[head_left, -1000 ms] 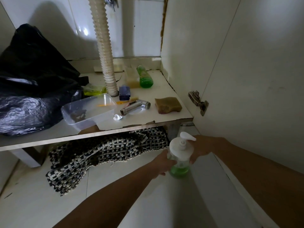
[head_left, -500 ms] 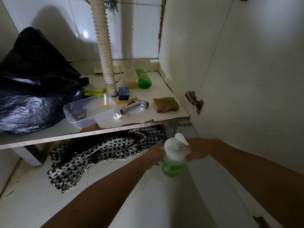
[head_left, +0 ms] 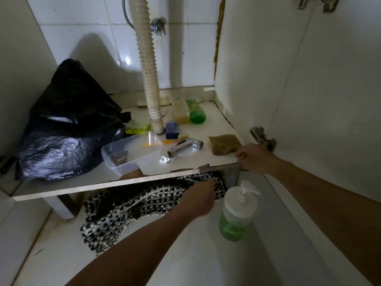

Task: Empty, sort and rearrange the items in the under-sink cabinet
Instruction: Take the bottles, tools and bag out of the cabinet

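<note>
My left arm reaches forward from low in the frame, bare forearm stretched out, and my left hand (head_left: pixel 201 200) is turned knuckles-up with the fingers bent downward; whether they grip anything I can't quite tell. My right arm comes in from the right edge, and my right hand (head_left: pixel 254 157) is held out farther ahead, fingers loosely curled.

woven mat (head_left: pixel 132 207) partly under the cabinet shelf (head_left: pixel 107 183), drain hose (head_left: pixel 147 69) cut off at top, black bag's (head_left: pixel 66 129) contents hidden
</note>
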{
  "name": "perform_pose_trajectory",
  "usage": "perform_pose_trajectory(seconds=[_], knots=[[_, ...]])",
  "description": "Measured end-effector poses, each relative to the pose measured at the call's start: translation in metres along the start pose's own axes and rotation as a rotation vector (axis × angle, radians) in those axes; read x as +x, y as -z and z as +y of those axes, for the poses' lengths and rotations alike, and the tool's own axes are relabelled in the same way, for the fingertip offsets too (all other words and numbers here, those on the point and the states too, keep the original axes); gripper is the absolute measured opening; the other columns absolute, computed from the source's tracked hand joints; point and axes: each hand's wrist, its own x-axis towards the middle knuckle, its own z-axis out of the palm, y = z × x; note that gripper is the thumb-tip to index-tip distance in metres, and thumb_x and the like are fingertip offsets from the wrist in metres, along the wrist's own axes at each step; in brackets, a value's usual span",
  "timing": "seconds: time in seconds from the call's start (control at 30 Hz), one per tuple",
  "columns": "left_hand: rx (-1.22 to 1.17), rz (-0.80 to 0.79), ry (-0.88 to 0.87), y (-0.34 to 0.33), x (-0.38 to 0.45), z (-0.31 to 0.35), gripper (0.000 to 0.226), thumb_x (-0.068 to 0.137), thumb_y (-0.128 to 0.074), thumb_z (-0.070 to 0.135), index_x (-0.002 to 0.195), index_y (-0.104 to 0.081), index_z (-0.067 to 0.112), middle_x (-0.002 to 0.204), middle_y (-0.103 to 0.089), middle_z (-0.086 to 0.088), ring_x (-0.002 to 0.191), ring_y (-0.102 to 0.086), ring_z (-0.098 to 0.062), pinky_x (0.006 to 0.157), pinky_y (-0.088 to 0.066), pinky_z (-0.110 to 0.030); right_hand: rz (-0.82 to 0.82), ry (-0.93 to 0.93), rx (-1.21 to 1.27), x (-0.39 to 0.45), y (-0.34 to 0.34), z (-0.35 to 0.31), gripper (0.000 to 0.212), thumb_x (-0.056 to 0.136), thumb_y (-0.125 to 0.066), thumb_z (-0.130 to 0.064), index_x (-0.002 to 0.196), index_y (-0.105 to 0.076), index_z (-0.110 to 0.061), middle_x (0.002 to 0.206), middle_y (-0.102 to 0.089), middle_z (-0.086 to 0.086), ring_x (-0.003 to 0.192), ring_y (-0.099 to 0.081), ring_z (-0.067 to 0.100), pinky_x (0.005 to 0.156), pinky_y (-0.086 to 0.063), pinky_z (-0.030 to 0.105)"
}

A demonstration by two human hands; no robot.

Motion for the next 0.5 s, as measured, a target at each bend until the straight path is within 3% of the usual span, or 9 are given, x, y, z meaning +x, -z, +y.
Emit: perform_pose_trajectory(seconds=[0.1,0.17,0.27,0.3,0.37,0.43,0.5], knots=[[-0.046,0.221,0.014,0.025,0.009,-0.013,0.034,0.095,-0.045,0.019,0.128,-0.051,0.016,0.116,-0.065,-0.011,0.103,-0.062,-0.025,0.083,-0.051,-0.035,0.046,0.010,0.230,0.017,-0.001,-0.016,0.017,0.091,-0.052,-0.011,0.090,-0.067,-0.019,0.099,-0.067,0.006,0.083,-0.066,0.015,0.064,-0.053,0.022],[-0.131,0.343,0.052,0.046,0.018,-0.021,0.033,0.093,-0.050,0.019,0.125,-0.056,0.016,0.113,-0.067,-0.008,0.101,-0.063,-0.022,0.085,-0.050,-0.029,0.034,0.011,0.366,0.027,-0.002,-0.026,0.013,0.091,-0.054,-0.012,0.094,-0.067,-0.013,0.084,-0.062,-0.003,0.066,-0.059,0.000,0.049,-0.043,0.009],[-0.272,0.533,0.094,0.079,0.036,-0.029,0.025,0.091,-0.053,0.012,0.114,-0.064,0.011,0.099,-0.067,-0.001,0.089,-0.062,-0.019,0.070,-0.036,-0.009,0.119,-0.008,0.392,0.057,-0.005,-0.038,0.017,0.090,-0.053,-0.017,0.098,-0.068,-0.019,0.092,-0.062,-0.001,0.077,-0.058,0.010,0.064,-0.045,0.017],[-0.305,0.566,0.101,0.089,0.045,-0.030,0.021,0.091,-0.053,0.010,0.108,-0.065,0.009,0.092,-0.064,-0.001,0.085,-0.061,-0.021,0.063,-0.032,-0.008,0.160,-0.019,0.398,0.070,-0.004,-0.043,0.018,0.090,-0.053,-0.018,0.100,-0.068,-0.019,0.095,-0.065,0.001,0.084,-0.060,0.015,0.071,-0.047,0.023],[-0.363,0.566,0.138,0.104,0.071,-0.033,0.022,0.091,-0.053,0.011,0.111,-0.062,0.006,0.093,-0.064,-0.004,0.091,-0.062,-0.026,0.065,-0.031,-0.013,0.213,-0.014,0.404,0.102,-0.003,-0.052,0.018,0.090,-0.055,-0.019,0.102,-0.068,-0.014,0.099,-0.068,0.005,0.092,-0.063,0.020,0.080,-0.049,0.029],[-0.419,0.514,0.199,0.113,0.104,-0.034,0.033,0.091,-0.055,0.016,0.123,-0.055,0.008,0.111,-0.064,-0.007,0.103,-0.061,-0.024,0.075,-0.036,-0.019,0.199,0.028,0.312,0.140,-0.003,-0.062,0.019,0.089,-0.055,-0.020,0.102,-0.066,-0.010,0.098,-0.068,0.008,0.088,-0.062,0.020,0.073,-0.049,0.027],[-0.394,0.501,0.215,0.121,0.141,-0.039,0.035,0.091,-0.055,0.021,0.124,-0.053,0.009,0.118,-0.061,-0.008,0.099,-0.056,-0.020,0.076,-0.036,-0.021,0.173,0.074,0.162,0.180,-0.003,-0.073,0.019,0.088,-0.056,-0.021,0.101,-0.061,-0.009,0.093,-0.064,0.008,0.076,-0.057,0.016,0.057,-0.041,0.022]])
